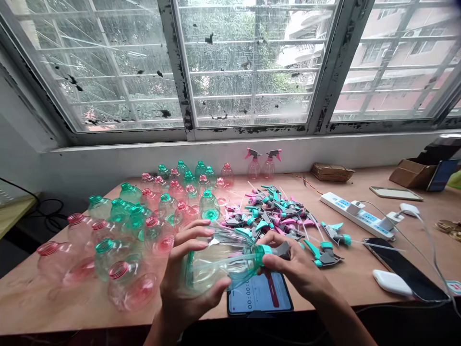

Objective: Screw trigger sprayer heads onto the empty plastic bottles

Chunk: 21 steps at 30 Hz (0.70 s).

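Note:
My left hand [194,269] is wrapped round a clear green spray bottle [223,264], which lies tilted on its side above the table's front edge. At the bottle's neck, the fingers of my right hand [288,259] close on a grey and teal trigger sprayer [272,251]. Its thin tube runs inside the bottle. Whether the collar is fully seated on the neck I cannot tell. Behind my hands lies a heap of loose pink, teal and grey trigger sprayers [277,211]. Several open pink and green bottles [137,218] stand or lean to the left.
Two pink bottles with sprayers [261,167] stand by the wall. A phone showing a timer [261,295] lies under my hands. On the right are a white power strip [356,216], a dark phone [403,266], a white earbud case [392,282] and a cardboard box [408,174].

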Available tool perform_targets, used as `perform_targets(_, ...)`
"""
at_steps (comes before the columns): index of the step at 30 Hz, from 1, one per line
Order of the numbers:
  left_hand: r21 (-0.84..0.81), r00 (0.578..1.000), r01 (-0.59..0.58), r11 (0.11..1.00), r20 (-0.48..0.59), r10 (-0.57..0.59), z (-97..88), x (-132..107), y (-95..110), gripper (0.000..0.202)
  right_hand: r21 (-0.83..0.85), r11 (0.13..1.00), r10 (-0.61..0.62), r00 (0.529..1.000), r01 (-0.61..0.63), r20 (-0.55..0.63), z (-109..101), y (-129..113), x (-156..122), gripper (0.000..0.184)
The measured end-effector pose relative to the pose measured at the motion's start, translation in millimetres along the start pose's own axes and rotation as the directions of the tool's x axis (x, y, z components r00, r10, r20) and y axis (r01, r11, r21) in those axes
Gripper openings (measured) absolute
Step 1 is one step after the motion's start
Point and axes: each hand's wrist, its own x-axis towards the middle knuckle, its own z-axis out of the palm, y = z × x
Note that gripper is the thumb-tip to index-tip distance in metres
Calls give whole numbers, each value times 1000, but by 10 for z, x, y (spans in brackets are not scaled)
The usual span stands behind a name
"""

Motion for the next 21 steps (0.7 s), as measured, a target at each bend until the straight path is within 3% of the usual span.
perform_targets(2,-8,990,114,993,80,-113,2,-20,-26,65,-157,987,-28,1000,26,-8,-179,-110,-22,36)
perform_targets(4,31,947,277,960,158,-279,-2,-30,-97,80,-349,936,-67,996,40,-65,-456,-266,38,45)
perform_targets(6,104,898,392,914,169,-405,-12,-24,-208,77,-516,852,-180,975,88,-132,-816,-449,217,51)
perform_targets(8,179,879,448,876,92,-469,-22,-8,-339,67,-671,736,-332,911,86,-247,-1218,-636,502,44)
perform_targets(9,204,878,463,862,26,-478,-24,-2,-407,63,-749,661,-398,863,34,-312,-1419,-725,666,45)
perform_targets(11,223,867,498,838,-96,-490,-13,-3,-533,59,-869,430,-456,771,-246,-444,-1789,-881,995,50)
perform_targets(12,223,857,515,828,-125,-500,-1,-12,-589,59,-869,385,-464,749,-310,-473,-1950,-941,1149,53)
perform_targets(15,255,859,510,821,-115,-498,55,-65,-721,59,-839,345,-445,713,-422,-542,-2331,-1021,1545,55)
perform_targets(21,389,939,343,855,-102,-329,123,-177,-903,57,-772,368,-367,682,-518,-632,-2808,-789,2237,39)
